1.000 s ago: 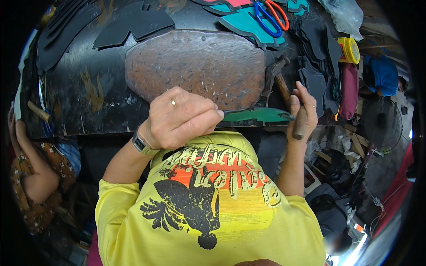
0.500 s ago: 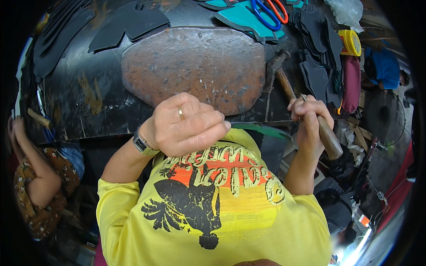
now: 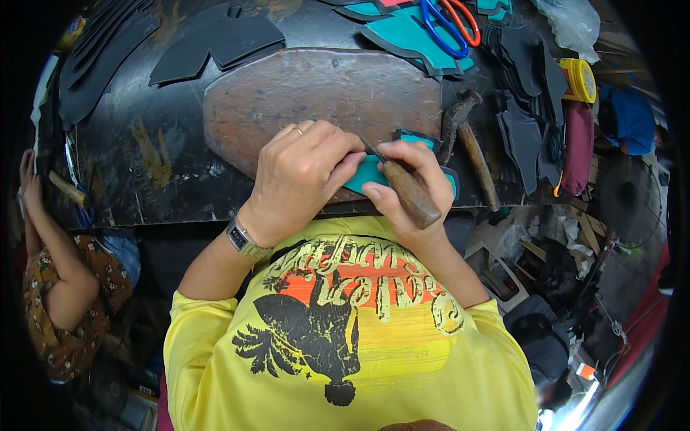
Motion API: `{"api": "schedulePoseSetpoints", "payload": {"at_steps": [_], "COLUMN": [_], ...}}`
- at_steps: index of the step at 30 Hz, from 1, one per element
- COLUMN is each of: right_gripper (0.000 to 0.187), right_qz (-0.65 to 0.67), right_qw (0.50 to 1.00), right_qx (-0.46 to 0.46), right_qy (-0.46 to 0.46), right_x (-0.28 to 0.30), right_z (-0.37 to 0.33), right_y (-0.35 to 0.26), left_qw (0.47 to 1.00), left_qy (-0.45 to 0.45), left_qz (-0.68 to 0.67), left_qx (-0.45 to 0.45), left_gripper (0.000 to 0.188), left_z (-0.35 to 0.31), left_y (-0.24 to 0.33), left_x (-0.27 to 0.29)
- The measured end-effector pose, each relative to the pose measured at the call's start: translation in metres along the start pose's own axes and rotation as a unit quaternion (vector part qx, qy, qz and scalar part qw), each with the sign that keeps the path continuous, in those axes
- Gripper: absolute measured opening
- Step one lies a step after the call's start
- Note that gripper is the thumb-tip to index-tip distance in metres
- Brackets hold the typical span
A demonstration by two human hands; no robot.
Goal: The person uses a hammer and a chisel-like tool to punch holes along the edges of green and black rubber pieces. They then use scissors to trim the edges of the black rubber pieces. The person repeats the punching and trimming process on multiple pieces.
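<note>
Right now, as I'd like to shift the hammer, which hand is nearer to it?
Right. The right hand is just left of the hammer, not touching it. The left hand is farther left, beyond the right hand.

A hammer (image 3: 478, 164), scissors (image 3: 460, 54) and black cut-outs (image 3: 230, 39) suggest a workshop.

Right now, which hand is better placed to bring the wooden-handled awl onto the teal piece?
Probably the right hand: it grips the wooden-handled awl, whose thin metal shaft points toward the left hand. The left hand appears busy pinching the teal piece.
</note>
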State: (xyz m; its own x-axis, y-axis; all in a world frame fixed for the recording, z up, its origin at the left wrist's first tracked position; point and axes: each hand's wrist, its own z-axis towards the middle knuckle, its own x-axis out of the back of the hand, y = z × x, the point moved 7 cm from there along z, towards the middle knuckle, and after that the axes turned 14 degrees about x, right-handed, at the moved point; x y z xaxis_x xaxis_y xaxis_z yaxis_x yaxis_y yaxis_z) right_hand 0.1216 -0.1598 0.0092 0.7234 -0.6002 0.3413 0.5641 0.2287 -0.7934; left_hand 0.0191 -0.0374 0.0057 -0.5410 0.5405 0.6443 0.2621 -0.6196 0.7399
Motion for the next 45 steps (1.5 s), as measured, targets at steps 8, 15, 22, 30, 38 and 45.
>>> {"api": "schedulePoseSetpoints", "payload": {"at_steps": [8, 15, 22, 30, 38, 45], "right_gripper": [0.03, 0.031, 0.03, 0.027, 0.029, 0.031], "right_qz": [-0.074, -0.076, -0.061, -0.085, -0.121, 0.003], "right_qw": [0.989, 0.987, 0.989, 0.986, 0.974, 0.992], "right_qx": [0.128, 0.14, 0.134, 0.142, 0.188, 0.128], "right_qy": [0.003, 0.005, 0.001, -0.023, -0.043, 0.015], "right_x": [-0.007, -0.008, -0.007, -0.013, -0.019, -0.007], "right_z": [-0.012, -0.017, -0.018, -0.015, -0.014, -0.016], "right_y": [-0.006, -0.005, -0.005, -0.007, -0.011, -0.003], "left_qw": [1.0, 0.999, 1.0, 0.999, 0.998, 0.999], "left_qy": [-0.008, -0.021, -0.018, -0.027, -0.025, -0.006], "left_qz": [-0.016, -0.007, 0.0, 0.0, -0.005, -0.018], "left_qx": [0.008, 0.026, 0.012, 0.025, 0.057, 0.048], "left_gripper": [0.016, 0.015, 0.017, 0.015, 0.015, 0.013], "left_z": [-0.003, 0.0, 0.002, 0.003, -0.004, -0.006], "left_y": [-0.006, -0.006, -0.004, -0.005, -0.006, -0.006], "left_x": [0.003, 0.003, 0.001, 0.002, 0.008, 0.007]}}
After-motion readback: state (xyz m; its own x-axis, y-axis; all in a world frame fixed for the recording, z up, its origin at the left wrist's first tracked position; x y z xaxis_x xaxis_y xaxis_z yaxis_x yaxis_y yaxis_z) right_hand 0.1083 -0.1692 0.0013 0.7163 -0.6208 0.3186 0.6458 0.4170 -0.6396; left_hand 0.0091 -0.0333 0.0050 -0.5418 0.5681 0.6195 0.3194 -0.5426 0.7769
